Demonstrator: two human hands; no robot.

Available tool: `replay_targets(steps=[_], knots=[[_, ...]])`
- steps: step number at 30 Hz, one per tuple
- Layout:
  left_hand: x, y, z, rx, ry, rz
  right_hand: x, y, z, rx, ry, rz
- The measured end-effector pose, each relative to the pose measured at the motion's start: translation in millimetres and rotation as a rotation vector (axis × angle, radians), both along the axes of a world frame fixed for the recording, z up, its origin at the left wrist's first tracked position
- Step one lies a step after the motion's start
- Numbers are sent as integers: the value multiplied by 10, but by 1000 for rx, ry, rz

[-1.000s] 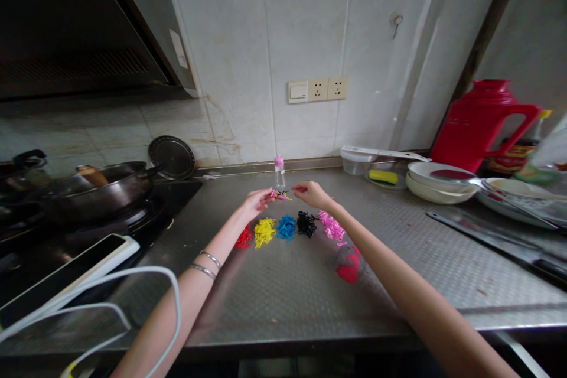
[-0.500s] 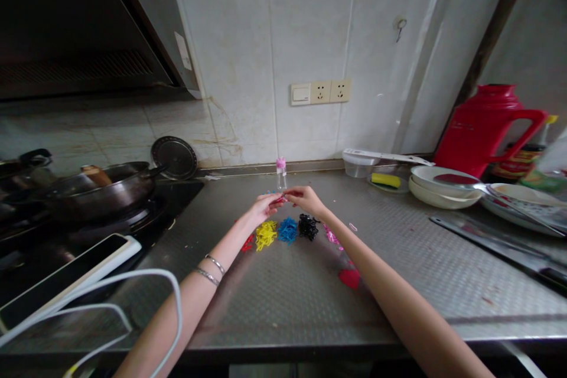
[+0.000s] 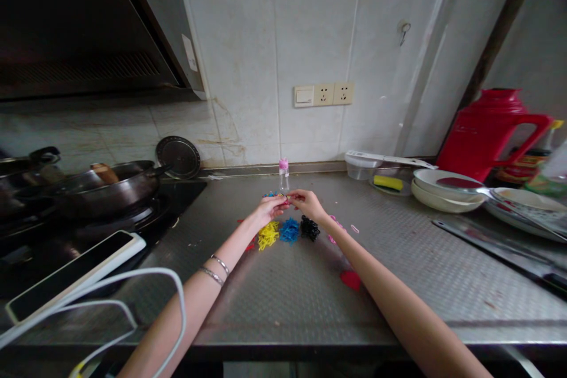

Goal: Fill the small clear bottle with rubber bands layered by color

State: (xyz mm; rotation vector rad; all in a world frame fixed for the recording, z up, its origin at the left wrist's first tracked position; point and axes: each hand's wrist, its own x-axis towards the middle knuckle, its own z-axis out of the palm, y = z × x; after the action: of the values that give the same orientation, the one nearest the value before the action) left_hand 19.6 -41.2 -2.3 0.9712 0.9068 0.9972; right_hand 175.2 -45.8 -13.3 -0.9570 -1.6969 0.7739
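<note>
My left hand [image 3: 269, 209] and my right hand [image 3: 309, 203] meet fingertip to fingertip over the steel counter [image 3: 283, 283], both pinched on a small mixed clump of coloured rubber bands [image 3: 283, 198]. Just behind them stands a small clear bottle with a pink cap [image 3: 283, 172]. Below the hands lie sorted piles of bands: yellow [image 3: 267, 234], blue [image 3: 289, 230], black [image 3: 309, 228]. A red pile [image 3: 250, 243] is partly hidden by my left forearm, and a pink pile [image 3: 333, 231] by my right forearm. A red lid-like piece [image 3: 351, 279] lies nearer me.
A stove with a dark wok [image 3: 106, 189] is at the left, a phone [image 3: 71, 274] with white cable [image 3: 133, 283] before it. At the right stand a red thermos jug [image 3: 487, 130], stacked bowls [image 3: 443, 188], a yellow sponge [image 3: 388, 182] and a knife [image 3: 500, 248].
Both hands came together from slightly apart and now pinch the mixed clump between them. The view shifted a little, so the piles sit closer under my forearms.
</note>
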Motion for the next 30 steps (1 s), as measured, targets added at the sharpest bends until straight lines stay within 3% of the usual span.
replay_targets(steps=[9, 20, 23, 26, 30], knots=[[-67, 21, -20, 17, -46, -50, 101, 47, 5, 22, -26, -35], [-132, 127, -99, 23, -24, 18, 195, 106, -41, -6, -9, -115], [-210, 160, -113, 104, 101, 115, 234, 124, -45, -4, -30, -158], [-332, 206, -121, 288, 376, 248, 319, 142, -18, -1, -102, -188], [-481, 273, -123, 461, 604, 280, 561, 172, 77, 21, -350, -212]])
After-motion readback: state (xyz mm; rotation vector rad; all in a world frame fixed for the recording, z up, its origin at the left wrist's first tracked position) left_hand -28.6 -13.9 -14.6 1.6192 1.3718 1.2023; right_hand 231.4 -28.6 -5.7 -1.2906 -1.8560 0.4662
